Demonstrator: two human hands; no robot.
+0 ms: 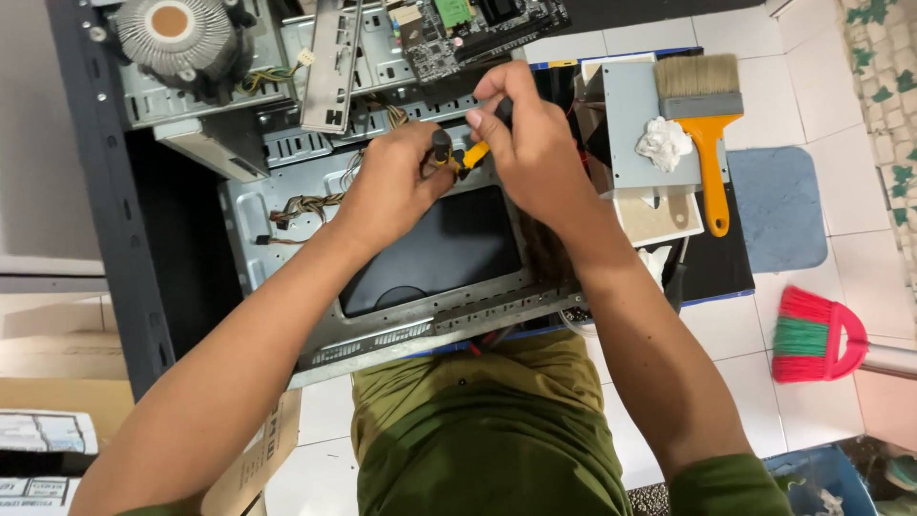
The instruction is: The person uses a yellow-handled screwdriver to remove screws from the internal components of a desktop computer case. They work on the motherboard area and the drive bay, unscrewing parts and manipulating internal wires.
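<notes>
head view, looking straight down: both hands are bunched together over an open grey computer case [287,205], the left hand [396,182] curled tight round the black and yellow handle of a small screwdriver [449,153] that sits between the two hands just above the dark panel [439,248] in the case, and the right hand [530,143] has its fingers pinched closed on the upper end of that same tool, right up against the left. around them there's a round heatsink fan [177,33] at top left, a motherboard [478,29] at the top edge, loose wires [306,205] left of the left hand, an orange-handled paintbrush [707,115] with a crumpled white tissue [664,143] beside it on the right, and a red and green broom [817,334] on the white tile floor [850,277].
</notes>
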